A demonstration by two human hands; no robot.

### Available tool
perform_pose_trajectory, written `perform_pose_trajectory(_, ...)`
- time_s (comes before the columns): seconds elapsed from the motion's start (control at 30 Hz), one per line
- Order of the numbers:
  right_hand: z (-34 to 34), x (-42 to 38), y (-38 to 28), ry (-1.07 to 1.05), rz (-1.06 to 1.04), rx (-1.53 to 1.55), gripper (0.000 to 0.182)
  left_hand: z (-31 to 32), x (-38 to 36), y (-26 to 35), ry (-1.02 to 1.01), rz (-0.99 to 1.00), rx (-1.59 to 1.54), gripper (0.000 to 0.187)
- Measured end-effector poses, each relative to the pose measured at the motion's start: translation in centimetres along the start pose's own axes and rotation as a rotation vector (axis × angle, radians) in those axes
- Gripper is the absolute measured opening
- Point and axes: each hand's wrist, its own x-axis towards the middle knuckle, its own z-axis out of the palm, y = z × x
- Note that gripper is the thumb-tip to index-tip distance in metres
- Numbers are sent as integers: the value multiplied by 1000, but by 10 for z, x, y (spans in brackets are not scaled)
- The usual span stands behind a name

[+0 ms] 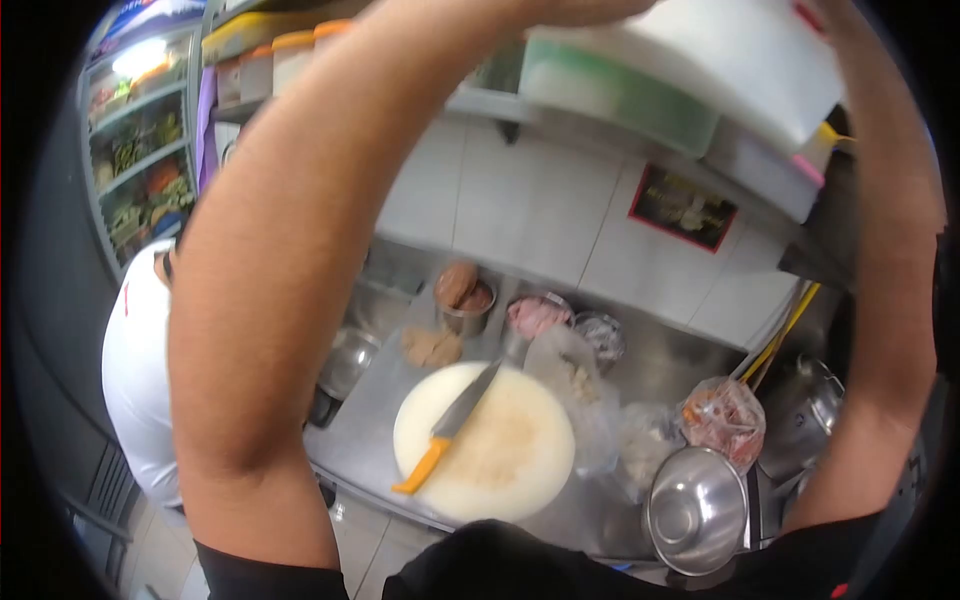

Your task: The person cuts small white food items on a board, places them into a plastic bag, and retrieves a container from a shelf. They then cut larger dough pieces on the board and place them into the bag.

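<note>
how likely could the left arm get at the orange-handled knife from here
Probably yes: the knife lies uncovered on the round board, though the raised left arm would need lowering first.

The single view looks from head height — forward and down, wide and round-edged — with the bench (362, 432) near below, the tiled wall (525, 205) beyond.

A greenish tub (640, 95) crowds the left hand (590, 8); between forearms (300, 190) lies room.
</note>
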Motion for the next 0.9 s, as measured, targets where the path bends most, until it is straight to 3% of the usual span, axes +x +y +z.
perform_pose_trajectory(0.1,4,44,-5,206,-43,136,28,-5,8,13,63,-266,-478,62)
perform_pose_trajectory(0.17,2,63,-5,310,-62,215,29,1,18,15,172,-327,-412,55)
perform_pose_trajectory(0.33,9,75,0,413,-18,364,31,16,36,-13,146,-486,-332,36)
perform_pose_trajectory(0.43,21,49,-8,871,-425,-11,28,27,38,-19,195,-569,-241,30)
perform_pose_trajectory(0.47,18,27,-10,769,-500,-225,26,29,39,-19,232,-588,-226,29)
perform_pose_trajectory(0.57,26,-12,-12,407,-614,-444,34,39,38,-30,300,-531,-284,26)
perform_pose_trajectory(0.67,32,2,9,482,-470,-599,45,45,36,-35,267,-394,-397,23)
perform_pose_trajectory(0.73,23,9,10,371,-215,-445,49,46,39,-36,178,-325,-502,22)
perform_pose_trajectory(0.83,18,19,20,418,-127,-321,47,45,49,-39,-14,-318,-657,22)
perform_pose_trajectory(0.9,1,17,-6,268,54,-120,43,35,56,-34,-139,-371,-691,23)
